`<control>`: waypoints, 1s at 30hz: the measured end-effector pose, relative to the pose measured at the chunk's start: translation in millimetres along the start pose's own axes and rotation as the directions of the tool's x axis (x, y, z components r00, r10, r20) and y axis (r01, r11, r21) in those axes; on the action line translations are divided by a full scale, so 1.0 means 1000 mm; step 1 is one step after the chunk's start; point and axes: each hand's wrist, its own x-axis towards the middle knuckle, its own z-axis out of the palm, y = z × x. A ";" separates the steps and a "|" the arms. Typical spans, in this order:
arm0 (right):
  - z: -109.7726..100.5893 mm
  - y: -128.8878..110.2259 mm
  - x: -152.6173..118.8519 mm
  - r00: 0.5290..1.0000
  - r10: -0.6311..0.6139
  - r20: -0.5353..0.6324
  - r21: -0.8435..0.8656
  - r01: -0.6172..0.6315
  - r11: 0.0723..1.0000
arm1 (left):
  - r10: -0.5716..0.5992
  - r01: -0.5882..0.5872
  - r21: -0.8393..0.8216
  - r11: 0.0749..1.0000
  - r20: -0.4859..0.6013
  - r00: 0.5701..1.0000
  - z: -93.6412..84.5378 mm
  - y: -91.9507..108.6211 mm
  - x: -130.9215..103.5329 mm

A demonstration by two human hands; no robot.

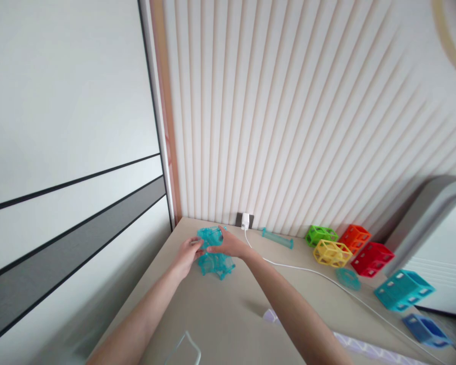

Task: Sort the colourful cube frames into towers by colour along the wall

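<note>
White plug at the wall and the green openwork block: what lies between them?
A translucent teal tube lies between the plug and the green block, in the head view.

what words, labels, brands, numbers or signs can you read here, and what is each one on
No text can be read anywhere in this view.
White charger: no marking legible, too small and blurred.
Teal pieces at the two hands: no lettering visible.
Red block and blue block: no lettering visible.
Purple-and-white patterned strip: a pattern shows, no readable words.
</note>
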 end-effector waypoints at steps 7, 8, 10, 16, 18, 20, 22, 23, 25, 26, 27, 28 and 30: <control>-0.002 0.021 0.017 0.997 0.067 -0.025 -0.029 -0.068 0.997 | -0.058 0.061 0.062 0.996 -0.046 0.997 -0.033 -0.007 0.009; -0.002 0.023 0.018 0.998 0.065 -0.023 -0.038 -0.066 0.997 | -0.058 0.062 0.072 0.995 -0.053 0.997 -0.037 -0.007 0.009; -0.003 0.027 0.018 0.998 0.064 -0.018 -0.057 -0.065 0.996 | -0.056 0.063 0.095 0.994 -0.073 0.996 -0.045 -0.009 0.011; -0.001 0.028 0.021 0.995 0.033 -0.095 -0.164 -0.048 0.985 | -0.073 0.096 0.202 0.975 -0.118 0.990 -0.062 -0.011 0.015; 0.000 0.026 0.022 0.988 0.006 -0.156 -0.220 -0.041 0.975 | -0.088 0.119 0.252 0.961 -0.130 0.988 -0.066 -0.010 0.014; 0.000 0.025 0.023 0.977 -0.026 -0.211 -0.281 -0.035 0.959 | -0.097 0.137 0.301 0.944 -0.143 0.985 -0.069 -0.008 0.013; 0.000 0.024 0.024 0.965 -0.060 -0.254 -0.349 -0.034 0.937 | -0.101 0.150 0.347 0.926 -0.154 0.983 -0.072 -0.006 0.012; 0.001 0.023 0.024 0.960 -0.078 -0.269 -0.385 -0.033 0.923 | -0.102 0.155 0.366 0.917 -0.160 0.982 -0.072 -0.005 0.012; 0.002 0.021 0.022 0.952 -0.120 -0.280 -0.456 -0.022 0.890 | -0.102 0.164 0.396 0.904 -0.172 0.980 -0.074 -0.003 0.011; 0.003 0.020 0.020 0.950 -0.144 -0.276 -0.490 -0.011 0.871 | -0.101 0.166 0.403 0.900 -0.177 0.979 -0.074 -0.003 0.011; 0.004 0.019 0.018 0.949 -0.168 -0.266 -0.521 0.005 0.853 | -0.100 0.167 0.406 0.898 -0.181 0.978 -0.074 -0.002 0.010; 0.004 0.018 0.016 0.949 -0.192 -0.252 -0.549 0.023 0.836 | -0.099 0.167 0.404 0.899 -0.183 0.978 -0.074 -0.001 0.010; 0.006 0.017 0.011 0.947 -0.237 -0.215 -0.590 0.068 0.805 | -0.099 0.165 0.385 0.908 -0.184 0.978 -0.074 0.000 0.009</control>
